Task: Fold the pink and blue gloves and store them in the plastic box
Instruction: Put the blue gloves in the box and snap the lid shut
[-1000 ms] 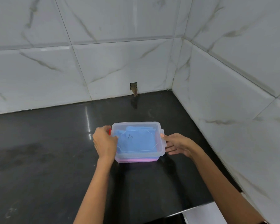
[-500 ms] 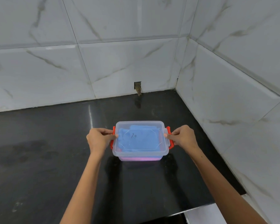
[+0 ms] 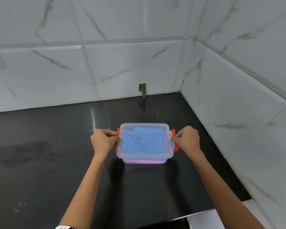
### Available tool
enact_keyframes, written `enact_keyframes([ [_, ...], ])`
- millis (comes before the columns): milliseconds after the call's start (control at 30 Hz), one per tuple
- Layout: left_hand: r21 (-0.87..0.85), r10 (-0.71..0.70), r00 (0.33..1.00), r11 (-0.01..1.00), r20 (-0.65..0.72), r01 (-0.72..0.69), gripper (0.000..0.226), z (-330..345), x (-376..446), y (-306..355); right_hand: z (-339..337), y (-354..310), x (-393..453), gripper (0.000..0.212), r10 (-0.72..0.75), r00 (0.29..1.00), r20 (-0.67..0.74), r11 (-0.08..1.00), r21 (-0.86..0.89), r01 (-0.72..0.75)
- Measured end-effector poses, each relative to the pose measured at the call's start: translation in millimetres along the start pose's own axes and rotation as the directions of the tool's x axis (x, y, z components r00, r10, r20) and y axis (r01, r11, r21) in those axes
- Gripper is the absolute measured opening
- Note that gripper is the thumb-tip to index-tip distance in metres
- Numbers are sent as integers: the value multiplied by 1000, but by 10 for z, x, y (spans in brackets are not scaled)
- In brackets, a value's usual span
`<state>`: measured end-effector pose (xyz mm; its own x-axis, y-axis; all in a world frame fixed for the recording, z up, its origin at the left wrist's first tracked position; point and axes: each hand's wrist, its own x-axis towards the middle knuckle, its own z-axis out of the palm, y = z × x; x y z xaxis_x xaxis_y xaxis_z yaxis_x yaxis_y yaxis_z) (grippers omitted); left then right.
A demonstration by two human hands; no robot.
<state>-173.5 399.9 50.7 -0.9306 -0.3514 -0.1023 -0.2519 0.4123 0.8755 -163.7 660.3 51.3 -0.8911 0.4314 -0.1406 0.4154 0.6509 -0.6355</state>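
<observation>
The left hand (image 3: 102, 142) is closed on the red left clip (image 3: 117, 139) of the box (image 3: 145, 157), thumb tip pressed against the left edge of the lid (image 3: 144, 139), remaining fingers curled around the clip. The right hand (image 3: 187, 140) is closed on the red right clip (image 3: 175, 141) in the mirrored position, thumb tip on the right edge of the lid. Both forearms extend from the box toward the near edge of the worktop (image 3: 40, 162).

The box is clear plastic and rests upright on the black worktop, lid seated on top. A small dark handwritten mark is visible on the lid centre. The blue glove (image 3: 139, 146) lies folded inside the box, directly under the lid. The pink glove (image 3: 142, 161) lies beneath it, showing as a pink band through the near wall at the base of the box.

Behind the box and to its right, white marble-pattern wall tiles (image 3: 122, 66) meet in a corner. A small rectangular hole (image 3: 142, 89) in the tiles lies behind the box, at worktop level.
</observation>
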Motion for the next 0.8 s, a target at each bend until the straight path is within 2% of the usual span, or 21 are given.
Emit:
enact_keyframes([
  [267,-12,0,1000,1000,13,0,14,-5,32,-41,59,-67,-83,22,-62,995,-75,997,35,65],
  [433,-86,-9,999,996,46,13,15,-57,38,-84,23,-8,-177,18,-135,989,-59,990,32,137],
  [567,-137,16,996,991,86,-4,18,-90,28,-107,68,120,-428,13,-196,976,-97,971,124,207],
  [667,-131,48,991,991,122,-32,25,-114,-3,-150,86,180,-501,18,-174,974,-144,959,200,201],
  [800,-171,84,996,982,30,-78,25,-172,-50,-246,153,108,-487,19,-213,968,-134,947,214,238],
])
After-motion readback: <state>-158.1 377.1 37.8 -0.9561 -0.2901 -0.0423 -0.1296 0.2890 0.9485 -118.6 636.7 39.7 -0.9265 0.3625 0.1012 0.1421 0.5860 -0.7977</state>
